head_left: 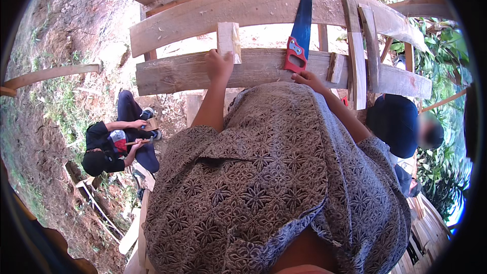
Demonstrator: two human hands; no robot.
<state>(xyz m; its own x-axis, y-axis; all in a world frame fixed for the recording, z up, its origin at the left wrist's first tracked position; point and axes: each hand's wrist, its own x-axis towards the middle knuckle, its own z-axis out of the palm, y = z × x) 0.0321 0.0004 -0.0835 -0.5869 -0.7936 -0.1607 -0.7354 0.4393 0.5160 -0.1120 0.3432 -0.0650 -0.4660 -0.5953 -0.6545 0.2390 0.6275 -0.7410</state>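
A short wooden block [227,39] lies across the two bench planks, its upper end over the gap. My left hand [220,65] is closed on its near end, fingers along the left and lower edges. To the right, a handsaw [302,18] with a dark blue blade and red handle rests on the planks, blade tip pointing away from me. My right hand [308,79] is at the near end of the saw's handle, fingertips beside or touching it. Its other fingers are mostly hidden, so I cannot tell whether it grips anything.
The near plank [172,75] and far plank [187,20] form a rough bench. Upright boards [356,66] and a small wood piece [335,68] are at its right. A person [119,139] sits at left with a hammer-like tool; another person [393,126] is at right.
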